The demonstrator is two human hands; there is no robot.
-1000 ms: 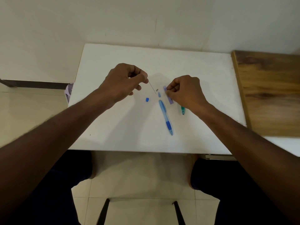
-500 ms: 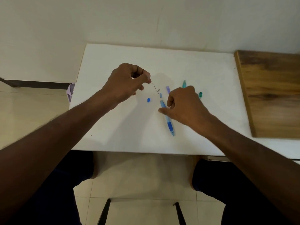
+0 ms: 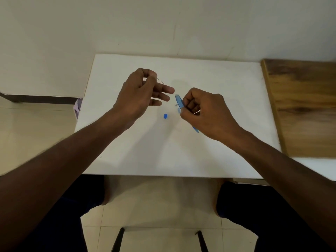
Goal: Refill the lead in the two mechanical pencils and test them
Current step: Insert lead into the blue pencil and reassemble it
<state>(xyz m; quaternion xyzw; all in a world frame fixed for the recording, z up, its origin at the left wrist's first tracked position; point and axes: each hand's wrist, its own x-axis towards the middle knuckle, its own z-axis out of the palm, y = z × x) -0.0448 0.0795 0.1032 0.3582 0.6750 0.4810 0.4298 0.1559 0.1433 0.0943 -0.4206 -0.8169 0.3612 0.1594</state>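
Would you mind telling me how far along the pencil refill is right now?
Done: the blue cap lies off on the white table. In hand: the left hand pinches a lead; the right hand grips the blue pencil. Left: inserting it, recapping, the second pencil, testing.

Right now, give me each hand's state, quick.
Left hand: pinches a thin pencil lead between thumb and forefinger, other fingers straight.
Right hand: fingers curled round the blue mechanical pencil, lifted off the table.
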